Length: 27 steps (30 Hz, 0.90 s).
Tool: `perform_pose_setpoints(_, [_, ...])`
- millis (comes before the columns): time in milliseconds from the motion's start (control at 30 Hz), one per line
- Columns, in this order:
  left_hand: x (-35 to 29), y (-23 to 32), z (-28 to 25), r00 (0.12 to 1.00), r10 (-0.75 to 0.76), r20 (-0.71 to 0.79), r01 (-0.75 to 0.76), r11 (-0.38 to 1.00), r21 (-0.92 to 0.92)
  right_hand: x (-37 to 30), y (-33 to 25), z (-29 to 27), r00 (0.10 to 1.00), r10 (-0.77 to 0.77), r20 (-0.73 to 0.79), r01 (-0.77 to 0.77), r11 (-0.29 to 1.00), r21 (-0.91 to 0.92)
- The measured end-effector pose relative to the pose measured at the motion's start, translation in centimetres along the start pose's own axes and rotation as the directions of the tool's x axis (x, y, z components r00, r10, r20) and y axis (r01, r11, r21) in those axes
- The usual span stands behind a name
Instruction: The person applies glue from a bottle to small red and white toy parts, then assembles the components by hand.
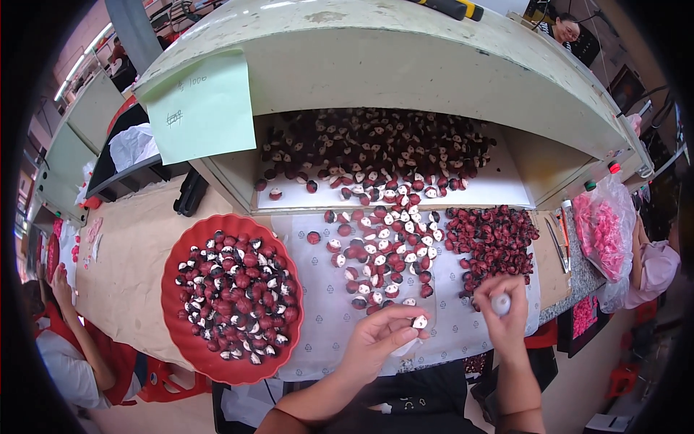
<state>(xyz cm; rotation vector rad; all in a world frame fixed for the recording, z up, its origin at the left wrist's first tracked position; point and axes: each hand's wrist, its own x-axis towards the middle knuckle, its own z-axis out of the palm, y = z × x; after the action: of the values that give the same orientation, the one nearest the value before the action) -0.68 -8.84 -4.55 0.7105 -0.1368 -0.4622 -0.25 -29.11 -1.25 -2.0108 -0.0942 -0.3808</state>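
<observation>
Head view: left hand point(377, 338) pinched nearly closed, thumb against fingers, on a small rounded piece with a white face point(419, 322); it sits at the fingertips, over the white printed sheet point(325, 351). Right hand point(512, 325) half curled around a small whitish translucent bottle point(500, 304); whether thumb and fingertips also have a dark red piece, can't tell.

Key relation: the pinched piece lies left of the right hand, gap between, roughly level; looks round, no clear long axis. Heap of dark red curled pieces point(491, 242) is just beyond the right hand, its near edge by the fingertips; right hand clearly nearer than left.

Loose red-and-white round pieces point(383, 253) lie ahead of left hand. Red scalloped plastic bowl point(206, 369), filled with dark red, black and white pieces, well to its left. Metal tweezers point(556, 242) right of heap.
</observation>
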Motion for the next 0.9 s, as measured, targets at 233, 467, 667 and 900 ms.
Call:
perform_pose_setpoints(233, [-0.1,-0.7,-0.8,0.997,0.071,0.008,-0.071,0.997,-0.01,11.2,1.2,1.1,0.955,-0.175,0.239,0.253,0.902,-0.349])
perform_pose_setpoints(467, [-0.4,-0.8,-0.9,0.994,0.109,0.003,-0.109,0.992,-0.071,19.7,4.4,3.6,0.958,-0.194,0.21,0.263,0.883,-0.389])
perform_pose_setpoints(667, [-0.4,-0.5,-1.2,0.995,0.097,0.017,-0.095,0.994,-0.056,21.0,4.9,5.9,0.961,-0.161,0.225,0.235,0.903,-0.358])
perform_pose_setpoints(900, [-0.5,-0.7,-1.1,0.995,0.095,0.015,-0.094,0.994,-0.051,20.8,4.7,7.0,0.947,-0.259,0.191,0.312,0.884,-0.347])
